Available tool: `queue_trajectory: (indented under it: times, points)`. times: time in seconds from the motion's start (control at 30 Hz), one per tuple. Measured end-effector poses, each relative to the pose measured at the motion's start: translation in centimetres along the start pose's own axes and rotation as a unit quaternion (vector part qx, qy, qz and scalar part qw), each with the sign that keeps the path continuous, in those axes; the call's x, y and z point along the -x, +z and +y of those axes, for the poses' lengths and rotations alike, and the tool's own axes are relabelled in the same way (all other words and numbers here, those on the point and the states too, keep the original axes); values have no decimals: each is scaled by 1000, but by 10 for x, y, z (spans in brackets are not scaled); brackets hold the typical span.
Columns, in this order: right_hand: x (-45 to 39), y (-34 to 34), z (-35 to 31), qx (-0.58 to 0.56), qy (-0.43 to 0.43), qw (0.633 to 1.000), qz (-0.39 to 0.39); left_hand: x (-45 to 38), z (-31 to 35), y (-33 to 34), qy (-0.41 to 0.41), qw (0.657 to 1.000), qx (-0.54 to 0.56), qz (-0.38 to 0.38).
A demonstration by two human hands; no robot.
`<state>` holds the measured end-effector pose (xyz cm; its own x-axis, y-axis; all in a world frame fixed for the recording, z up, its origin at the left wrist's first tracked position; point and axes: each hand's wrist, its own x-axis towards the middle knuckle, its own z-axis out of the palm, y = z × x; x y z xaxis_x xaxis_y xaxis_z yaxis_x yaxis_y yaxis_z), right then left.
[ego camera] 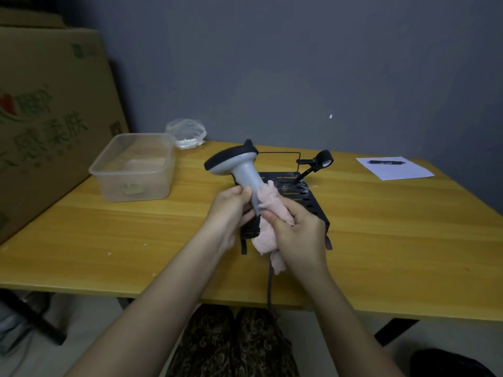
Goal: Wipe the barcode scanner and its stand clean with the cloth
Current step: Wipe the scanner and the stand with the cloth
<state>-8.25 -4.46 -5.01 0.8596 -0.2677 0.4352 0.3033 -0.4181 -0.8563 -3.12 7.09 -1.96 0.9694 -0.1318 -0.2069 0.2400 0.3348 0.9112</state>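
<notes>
The grey barcode scanner (239,167) with a black head is held tilted above the table, head up and to the left. My left hand (231,210) grips the lower part of its handle. My right hand (299,235) presses a pink cloth (268,208) against the right side of the handle; the cloth's loose end hangs below my fingers. The black slotted stand (304,197) lies flat on the table right behind my hands, its bent arm and ring holder (324,159) rising at the back. The scanner's cable (270,284) drops over the table's front edge.
A clear plastic tub (136,167) stands at the left of the yellow wooden table (109,235), a crumpled plastic bag (186,133) behind it. A large cardboard box (46,118) leans at far left. White paper (394,168) with a black pen (386,161) lies back right.
</notes>
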Motion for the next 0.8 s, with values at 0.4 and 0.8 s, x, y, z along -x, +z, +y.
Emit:
queue_trajectory:
  times: [0.4, 0.8]
  points:
    - [-11, -27, 1, -100, -23, 993, 66, 5, 15, -13, -53, 985, 118, -110]
    - [-33, -32, 5, -115, 38, 991, 61, -7, 5, -11, -27, 999, 37, -15]
